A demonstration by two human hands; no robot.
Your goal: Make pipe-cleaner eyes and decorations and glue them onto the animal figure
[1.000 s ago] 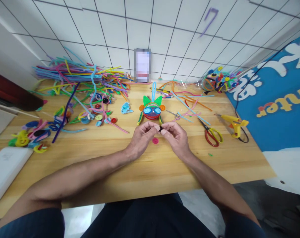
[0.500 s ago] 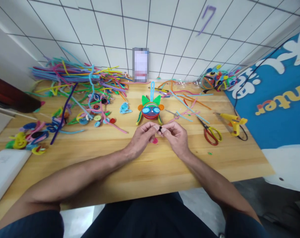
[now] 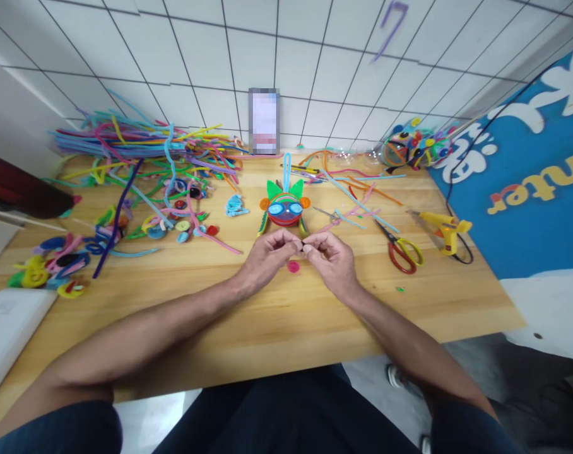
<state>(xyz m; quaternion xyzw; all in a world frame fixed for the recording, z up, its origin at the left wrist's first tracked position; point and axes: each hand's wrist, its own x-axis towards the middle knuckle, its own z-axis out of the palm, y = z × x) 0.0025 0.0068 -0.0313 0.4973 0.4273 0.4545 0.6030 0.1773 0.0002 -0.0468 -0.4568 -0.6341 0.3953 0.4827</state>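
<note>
My left hand (image 3: 273, 253) and my right hand (image 3: 331, 257) meet near the middle of the table, fingertips pinched together. Between them is a small dark piece (image 3: 302, 245), mostly covered by the fingers; its kind cannot be made out. Just beyond the hands lies a colourful pipe-cleaner figure (image 3: 285, 214) with green pointed ears, blue goggle-like eyes, orange side coils and a light-blue loop on top. Below the fingers, a pink-red disc (image 3: 293, 267) rests on the wood between my wrists.
Red-and-yellow-handled scissors (image 3: 402, 253) and a yellow glue gun (image 3: 446, 232) lie on the right. Many pipe cleaners (image 3: 125, 139) are heaped at back left, with coiled pieces (image 3: 64, 258) in front. A phone (image 3: 264, 121) leans on the tiled wall. A white box (image 3: 16, 334) sits at the left edge.
The fingertips have closed further over the dark piece, so less of it shows. The whole view has shifted slightly; the things on the table keep their places.
</note>
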